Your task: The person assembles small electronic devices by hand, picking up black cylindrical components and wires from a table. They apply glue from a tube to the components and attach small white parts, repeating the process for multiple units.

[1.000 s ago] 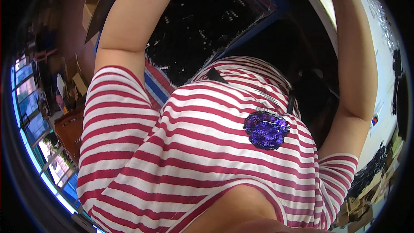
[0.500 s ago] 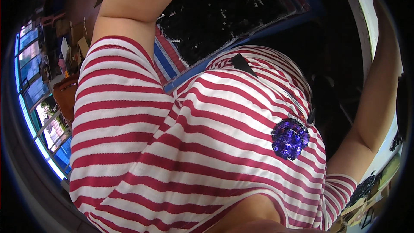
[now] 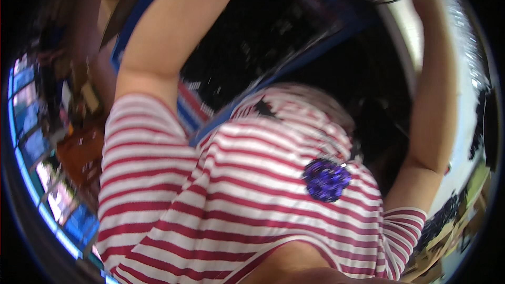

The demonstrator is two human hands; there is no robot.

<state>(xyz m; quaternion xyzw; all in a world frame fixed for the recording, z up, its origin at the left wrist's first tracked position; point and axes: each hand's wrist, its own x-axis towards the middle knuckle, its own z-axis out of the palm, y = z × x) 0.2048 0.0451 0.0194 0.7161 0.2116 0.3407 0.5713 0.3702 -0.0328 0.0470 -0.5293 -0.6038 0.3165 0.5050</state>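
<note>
Both of my forearms run up past the top edge, so my hands are out of the picture. My left forearm (image 3: 173,31) crosses beside a black surface (image 3: 252,42) dotted with small pale bits, too blurred to name. Striped red, white and blue sheeting (image 3: 192,102) edges that surface. On the other side, my right forearm (image 3: 439,73) lies over a long white surface (image 3: 465,121). A thin black loop, perhaps a cord (image 3: 394,1), shows near its upper end. What either hand holds or touches is hidden.
A cardboard piece (image 3: 113,5) stands at the upper left. Farther left are an orange-brown seat-like object (image 3: 81,147) and a row of windows (image 3: 31,142). Cardboard scraps (image 3: 452,244) and crumpled black plastic (image 3: 442,215) lie at the lower right.
The view has shifted and blurred. My right forearm has swung inward from the far right edge and points more upward. My left forearm appears lower in the picture, with more of it showing.
</note>
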